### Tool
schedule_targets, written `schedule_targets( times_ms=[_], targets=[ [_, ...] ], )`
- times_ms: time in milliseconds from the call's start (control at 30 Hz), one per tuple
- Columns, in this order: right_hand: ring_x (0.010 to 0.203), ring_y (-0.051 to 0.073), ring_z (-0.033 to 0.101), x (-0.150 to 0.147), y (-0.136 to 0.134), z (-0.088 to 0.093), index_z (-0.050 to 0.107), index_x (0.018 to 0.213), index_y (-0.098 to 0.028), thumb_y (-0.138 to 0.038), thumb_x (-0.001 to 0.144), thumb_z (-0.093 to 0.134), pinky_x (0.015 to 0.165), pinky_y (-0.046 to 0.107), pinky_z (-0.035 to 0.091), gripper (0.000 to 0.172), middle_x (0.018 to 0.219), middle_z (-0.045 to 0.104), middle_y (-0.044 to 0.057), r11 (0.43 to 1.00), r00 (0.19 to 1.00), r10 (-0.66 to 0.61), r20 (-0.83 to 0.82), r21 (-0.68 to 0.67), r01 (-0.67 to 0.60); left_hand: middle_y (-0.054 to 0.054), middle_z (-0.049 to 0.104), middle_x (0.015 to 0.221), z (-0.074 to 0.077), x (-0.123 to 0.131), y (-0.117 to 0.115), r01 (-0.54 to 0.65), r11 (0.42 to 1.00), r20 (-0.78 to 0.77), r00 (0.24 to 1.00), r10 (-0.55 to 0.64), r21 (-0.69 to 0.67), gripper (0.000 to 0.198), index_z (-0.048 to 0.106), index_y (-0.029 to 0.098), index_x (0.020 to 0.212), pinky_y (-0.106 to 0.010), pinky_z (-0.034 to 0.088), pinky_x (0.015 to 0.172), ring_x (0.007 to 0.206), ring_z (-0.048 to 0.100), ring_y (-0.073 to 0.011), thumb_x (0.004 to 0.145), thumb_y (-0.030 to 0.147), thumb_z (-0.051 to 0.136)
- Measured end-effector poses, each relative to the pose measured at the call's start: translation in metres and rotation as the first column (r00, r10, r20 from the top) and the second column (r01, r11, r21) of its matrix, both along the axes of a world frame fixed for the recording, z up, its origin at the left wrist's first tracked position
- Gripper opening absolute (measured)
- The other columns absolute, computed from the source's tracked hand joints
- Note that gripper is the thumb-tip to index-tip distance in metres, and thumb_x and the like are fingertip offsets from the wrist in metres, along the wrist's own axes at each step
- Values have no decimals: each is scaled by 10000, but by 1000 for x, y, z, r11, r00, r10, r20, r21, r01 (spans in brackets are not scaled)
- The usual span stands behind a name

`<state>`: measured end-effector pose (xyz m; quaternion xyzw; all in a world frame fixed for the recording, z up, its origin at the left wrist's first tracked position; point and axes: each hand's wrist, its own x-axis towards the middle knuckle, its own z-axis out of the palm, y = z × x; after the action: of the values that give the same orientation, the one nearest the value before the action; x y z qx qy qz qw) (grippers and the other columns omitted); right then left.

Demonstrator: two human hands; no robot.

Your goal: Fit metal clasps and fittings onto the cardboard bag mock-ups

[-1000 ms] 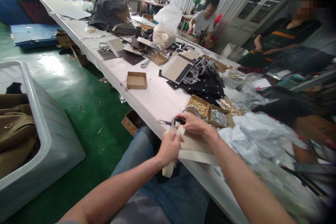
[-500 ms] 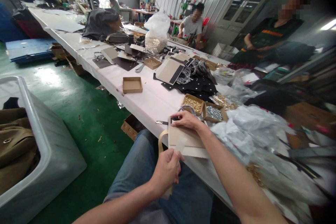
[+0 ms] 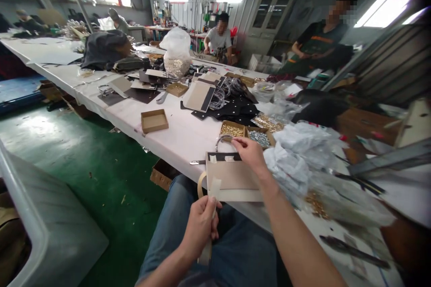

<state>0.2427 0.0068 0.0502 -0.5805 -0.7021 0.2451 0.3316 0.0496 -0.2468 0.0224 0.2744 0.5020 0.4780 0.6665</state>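
Note:
My left hand [image 3: 200,224] is closed on a cream strap [image 3: 211,192] over my lap; the strap hangs down past my fist. A beige flat bag panel [image 3: 232,179] with a dark top band lies at the table's near edge. My right hand [image 3: 249,152] rests at the panel's top right corner, fingers pinched near a metal ring [image 3: 222,140]; whether it grips the ring I cannot tell. Small boxes of gold studs [image 3: 231,130] and silver studs [image 3: 258,136] stand just beyond the panel.
A long white table [image 3: 175,136] carries an open cardboard box [image 3: 154,120], dark and beige leather pieces [image 3: 201,96], a plastic bag of hardware [image 3: 175,56] and crumpled plastic [image 3: 296,152]. Two people sit across the table. A grey tub [image 3: 50,228] stands on the green floor at left.
My left hand has drawn the strap away from the panel and down toward my lap. My right hand stays at the panel's top edge. The camera has tilted up and to the right.

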Motion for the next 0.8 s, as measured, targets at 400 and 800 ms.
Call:
schedule_targets(
  times_ms=[400,800],
  targets=[
    [1304,356,747,56,-168,14,699,1508,-311,-629,764,1021,1129,521,618,871,1415,782,131,876,781,-13,-625,-384,-293,-35,679,596,35,27,25,235,954,-425,894,-138,184,533,678,218,784,-283,407,584,522,576,-160,1131,603,554],
    [666,213,675,45,-186,10,717,1374,-262,-696,799,959,647,376,593,760,817,755,10,882,765,-230,-601,-462,-97,-133,832,993,33,50,47,423,879,-130,906,-404,218,483,783,159,1215,-307,568,681,716,749,-227,1070,596,636]
  ],
)
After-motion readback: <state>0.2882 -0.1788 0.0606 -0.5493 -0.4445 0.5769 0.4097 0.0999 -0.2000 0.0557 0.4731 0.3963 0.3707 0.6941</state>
